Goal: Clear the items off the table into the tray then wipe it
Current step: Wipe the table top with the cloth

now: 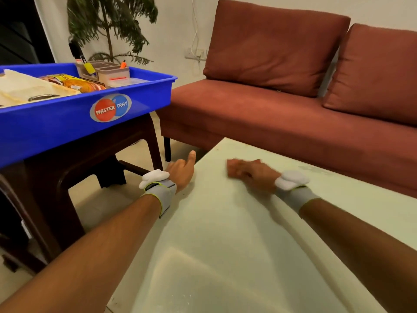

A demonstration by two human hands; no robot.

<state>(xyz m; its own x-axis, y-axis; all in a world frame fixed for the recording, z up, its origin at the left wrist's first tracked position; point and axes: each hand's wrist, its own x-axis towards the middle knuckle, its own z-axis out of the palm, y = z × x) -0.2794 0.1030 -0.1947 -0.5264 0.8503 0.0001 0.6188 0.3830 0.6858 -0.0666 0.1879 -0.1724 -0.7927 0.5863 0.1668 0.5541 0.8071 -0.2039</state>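
Note:
The pale glass table (225, 233) fills the lower right of the view. My right hand (255, 175) presses a reddish cloth (234, 169) flat on its far part, blurred by motion. My left hand (181, 171) grips the table's left edge, with the thumb sticking up. The blue tray (67, 123) stands at the left on a dark brown stool (90, 159). Inside it lie a cream cloth (24, 86), a snack packet (76, 83), a beige organiser (106, 72) with pens and a clear box (126, 82).
A red-brown sofa (282, 114) with two back cushions runs close behind the table. A potted plant (112, 26) stands by the wall behind the tray, next to a wall socket (195, 54) with a white cable. Pale floor shows between stool and table.

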